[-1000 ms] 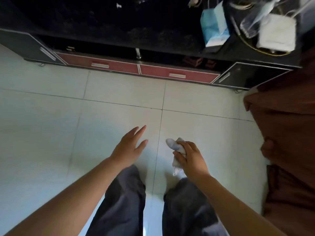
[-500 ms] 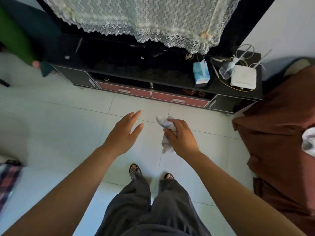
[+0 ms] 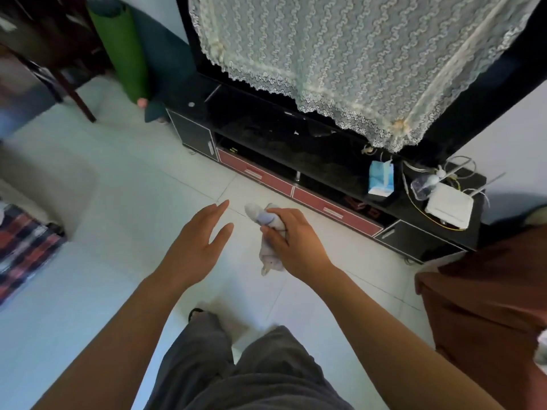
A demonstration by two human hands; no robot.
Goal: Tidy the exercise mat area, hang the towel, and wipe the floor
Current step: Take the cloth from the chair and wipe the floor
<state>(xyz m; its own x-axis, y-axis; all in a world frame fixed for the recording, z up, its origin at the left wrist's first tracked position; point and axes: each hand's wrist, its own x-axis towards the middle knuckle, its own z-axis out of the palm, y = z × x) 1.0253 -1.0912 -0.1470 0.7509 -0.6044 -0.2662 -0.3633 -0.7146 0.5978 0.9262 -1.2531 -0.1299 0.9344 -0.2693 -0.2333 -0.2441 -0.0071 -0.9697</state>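
I had the rag (image 3: 268,255) bunched in my right hand's (image 3: 296,242) curled fingers, its length hanging toward the floor (image 3: 133,208) below, my left hand (image 3: 195,247) flat and empty beside it, the rolled mat (image 3: 124,51) propped far off left.

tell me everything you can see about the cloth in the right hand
The cloth is a small, pale grey-white rag with a bluish patch near its upper end, soft and crumpled. The right hand grips its middle, so one rounded end sticks out above the grip and a limp tail hangs below. It is held above the pale tiled floor, in front of the low black cabinet; nothing else touches it.
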